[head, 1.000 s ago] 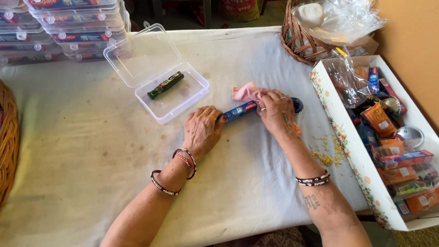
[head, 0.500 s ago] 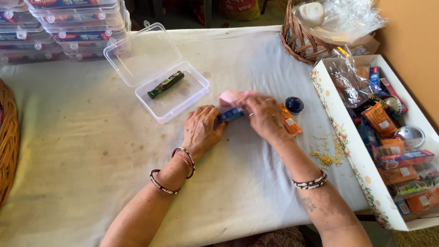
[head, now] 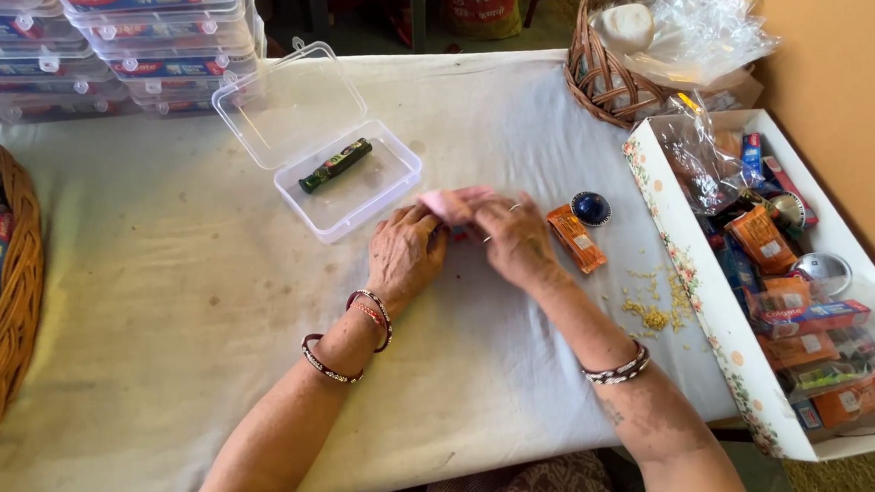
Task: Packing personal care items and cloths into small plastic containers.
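My left hand (head: 405, 255) and my right hand (head: 515, 238) meet at the middle of the white cloth table (head: 162, 320), both closed around a small pink item (head: 447, 205); a bit of red and blue shows between the fingers, mostly hidden. Just right of my right hand lie an orange sachet (head: 577, 239) and a round dark blue lid (head: 590, 208). Up and to the left stands an open clear plastic box (head: 340, 186) with a dark green tube (head: 336, 165) inside.
A floral cardboard tray (head: 695, 302) of sachets and small packets runs along the right edge. A wicker basket (head: 604, 83) with clear plastic bags sits at back right. Stacked clear boxes (head: 138, 52) stand at the back left, another wicker basket (head: 6, 299) at far left. Yellow crumbs (head: 654, 315).
The long blue and red item once held stretched between my hands is now hidden inside them. My right hand has moved left to meet the left, uncovering the orange sachet and blue lid.
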